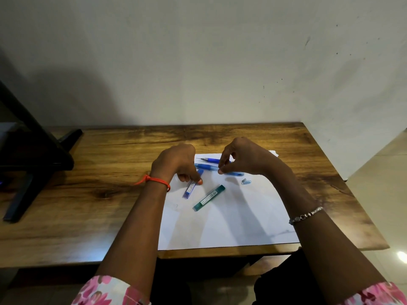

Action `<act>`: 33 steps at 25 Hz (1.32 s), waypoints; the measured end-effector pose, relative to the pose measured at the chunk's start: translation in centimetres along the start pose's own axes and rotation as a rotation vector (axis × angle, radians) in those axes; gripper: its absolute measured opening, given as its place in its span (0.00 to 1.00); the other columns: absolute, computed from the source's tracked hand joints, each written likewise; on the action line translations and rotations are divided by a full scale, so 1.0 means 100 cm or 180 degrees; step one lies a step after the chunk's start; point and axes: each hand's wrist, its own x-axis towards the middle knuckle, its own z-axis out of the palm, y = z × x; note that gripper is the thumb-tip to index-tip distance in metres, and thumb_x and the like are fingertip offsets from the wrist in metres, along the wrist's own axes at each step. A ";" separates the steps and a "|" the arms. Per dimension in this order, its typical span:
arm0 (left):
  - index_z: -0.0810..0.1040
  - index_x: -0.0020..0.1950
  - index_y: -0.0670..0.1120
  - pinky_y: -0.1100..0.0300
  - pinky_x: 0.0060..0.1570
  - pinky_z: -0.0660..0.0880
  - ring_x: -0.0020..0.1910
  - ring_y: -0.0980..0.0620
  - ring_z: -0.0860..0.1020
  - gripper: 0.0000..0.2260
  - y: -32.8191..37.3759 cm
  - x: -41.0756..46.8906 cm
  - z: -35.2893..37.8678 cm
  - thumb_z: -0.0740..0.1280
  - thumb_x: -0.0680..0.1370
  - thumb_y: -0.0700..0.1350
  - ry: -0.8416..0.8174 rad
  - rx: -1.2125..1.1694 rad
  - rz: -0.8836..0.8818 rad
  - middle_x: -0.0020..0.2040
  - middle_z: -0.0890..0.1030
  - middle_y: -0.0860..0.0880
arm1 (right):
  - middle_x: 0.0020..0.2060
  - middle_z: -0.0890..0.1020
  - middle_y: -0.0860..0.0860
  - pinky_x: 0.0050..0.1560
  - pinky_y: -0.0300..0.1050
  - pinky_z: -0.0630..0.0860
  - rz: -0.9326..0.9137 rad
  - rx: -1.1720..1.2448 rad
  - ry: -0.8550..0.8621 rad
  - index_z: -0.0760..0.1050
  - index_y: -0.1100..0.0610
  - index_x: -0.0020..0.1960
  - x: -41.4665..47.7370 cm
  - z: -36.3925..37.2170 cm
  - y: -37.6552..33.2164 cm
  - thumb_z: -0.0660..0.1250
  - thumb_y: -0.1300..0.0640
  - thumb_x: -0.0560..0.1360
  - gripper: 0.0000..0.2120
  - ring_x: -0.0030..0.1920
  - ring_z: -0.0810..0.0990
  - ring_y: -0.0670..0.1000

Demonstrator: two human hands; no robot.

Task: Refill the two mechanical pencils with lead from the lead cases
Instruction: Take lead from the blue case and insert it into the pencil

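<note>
Refill at an early stage, by appearance: left hand (176, 164) clamped on the purple lead case (189, 188), right hand (240, 157) pinched together above the light-blue pencil (207, 166), whose cap (246, 181) lies off beside it; dark-blue pencil (211, 160) and green lead case (209, 197) untouched on the paper (231, 221)

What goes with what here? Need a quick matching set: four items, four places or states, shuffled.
Items:
1. purple lead case
2. green lead case
3. dark blue pencil
4. small cap

States:
A. lying free on the paper, between the two forearms
B. farthest back on the paper, tip pointing left
C. upper end under the left hand fingers
D. lying loose below the right hand

Pairs: 1-C, 2-A, 3-B, 4-D
</note>
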 end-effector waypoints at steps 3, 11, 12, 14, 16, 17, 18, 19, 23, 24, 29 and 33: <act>0.82 0.39 0.40 0.62 0.36 0.73 0.25 0.55 0.75 0.11 0.003 -0.004 -0.004 0.75 0.68 0.48 -0.0179 -0.0243 0.0219 0.30 0.80 0.49 | 0.42 0.85 0.56 0.33 0.26 0.67 -0.0025 0.0172 0.0107 0.83 0.62 0.46 -0.001 -0.002 -0.001 0.73 0.59 0.70 0.07 0.33 0.73 0.43; 0.82 0.36 0.43 0.69 0.28 0.70 0.27 0.56 0.76 0.07 0.009 -0.014 -0.012 0.74 0.69 0.46 0.0152 -0.1207 0.0903 0.28 0.81 0.51 | 0.34 0.84 0.54 0.32 0.34 0.70 0.0308 0.1271 0.0512 0.84 0.62 0.43 0.000 -0.007 -0.001 0.70 0.60 0.72 0.06 0.32 0.74 0.44; 0.83 0.36 0.44 0.69 0.29 0.72 0.28 0.57 0.78 0.06 0.008 -0.015 -0.014 0.74 0.70 0.46 0.0174 -0.1526 0.0955 0.28 0.81 0.52 | 0.31 0.83 0.52 0.30 0.34 0.69 0.0359 0.1654 0.0609 0.84 0.63 0.41 0.000 -0.009 0.001 0.70 0.61 0.71 0.06 0.30 0.72 0.44; 0.83 0.41 0.44 0.64 0.38 0.78 0.34 0.57 0.81 0.04 0.005 -0.018 -0.016 0.70 0.73 0.44 0.0080 -0.2419 0.1049 0.32 0.84 0.52 | 0.28 0.83 0.52 0.31 0.37 0.67 0.0443 0.2427 0.0727 0.83 0.63 0.38 -0.001 -0.012 0.005 0.70 0.62 0.71 0.06 0.29 0.70 0.46; 0.82 0.47 0.41 0.59 0.45 0.79 0.40 0.52 0.84 0.07 0.002 -0.020 -0.017 0.66 0.74 0.42 -0.0260 -0.3244 0.1147 0.39 0.85 0.48 | 0.27 0.82 0.52 0.34 0.39 0.66 0.0513 0.3049 0.0792 0.82 0.61 0.35 -0.003 -0.016 0.006 0.68 0.62 0.71 0.07 0.29 0.70 0.48; 0.81 0.48 0.40 0.58 0.47 0.80 0.42 0.50 0.84 0.09 0.002 -0.021 -0.016 0.65 0.74 0.42 -0.0454 -0.3540 0.1199 0.41 0.85 0.46 | 0.26 0.81 0.52 0.35 0.40 0.67 0.0513 0.3276 0.0821 0.82 0.59 0.34 -0.003 -0.018 0.005 0.68 0.63 0.71 0.09 0.29 0.71 0.48; 0.82 0.48 0.41 0.58 0.48 0.80 0.43 0.49 0.84 0.09 0.002 -0.022 -0.015 0.64 0.73 0.42 -0.0611 -0.3772 0.1238 0.42 0.85 0.45 | 0.25 0.81 0.51 0.37 0.40 0.67 0.0479 0.3447 0.0839 0.82 0.58 0.31 -0.003 -0.019 0.003 0.67 0.63 0.72 0.11 0.28 0.72 0.48; 0.83 0.46 0.41 0.58 0.47 0.81 0.43 0.48 0.84 0.10 0.003 -0.023 -0.014 0.63 0.74 0.41 -0.0709 -0.3949 0.1257 0.42 0.85 0.44 | 0.24 0.80 0.50 0.38 0.40 0.68 0.0424 0.3561 0.0849 0.82 0.57 0.29 -0.003 -0.019 0.002 0.67 0.63 0.72 0.14 0.28 0.72 0.47; 0.85 0.38 0.42 0.59 0.37 0.81 0.39 0.51 0.84 0.18 0.013 -0.026 -0.012 0.57 0.78 0.36 -0.0868 -0.4338 0.1211 0.38 0.85 0.46 | 0.23 0.77 0.49 0.39 0.42 0.68 0.0265 0.3630 0.0922 0.80 0.56 0.26 -0.002 -0.017 -0.002 0.66 0.63 0.72 0.16 0.27 0.71 0.46; 0.85 0.36 0.42 0.59 0.36 0.81 0.38 0.52 0.84 0.19 0.014 -0.027 -0.012 0.56 0.78 0.36 -0.0889 -0.4401 0.1186 0.37 0.85 0.47 | 0.23 0.76 0.49 0.39 0.42 0.68 0.0249 0.3631 0.0953 0.80 0.56 0.26 -0.001 -0.016 -0.002 0.66 0.63 0.72 0.16 0.27 0.71 0.47; 0.85 0.35 0.42 0.59 0.34 0.81 0.36 0.54 0.84 0.21 0.016 -0.026 -0.011 0.55 0.79 0.35 -0.0925 -0.4574 0.1108 0.36 0.85 0.48 | 0.21 0.74 0.48 0.35 0.41 0.67 0.0166 0.3608 0.1101 0.80 0.56 0.26 0.001 -0.015 -0.002 0.66 0.65 0.73 0.18 0.26 0.69 0.47; 0.85 0.35 0.42 0.59 0.35 0.81 0.36 0.54 0.84 0.21 0.017 -0.026 -0.010 0.55 0.78 0.34 -0.0946 -0.4543 0.1033 0.35 0.85 0.48 | 0.22 0.75 0.49 0.35 0.43 0.66 0.0103 0.3477 0.1198 0.80 0.55 0.25 0.001 -0.014 -0.001 0.65 0.65 0.73 0.19 0.27 0.70 0.49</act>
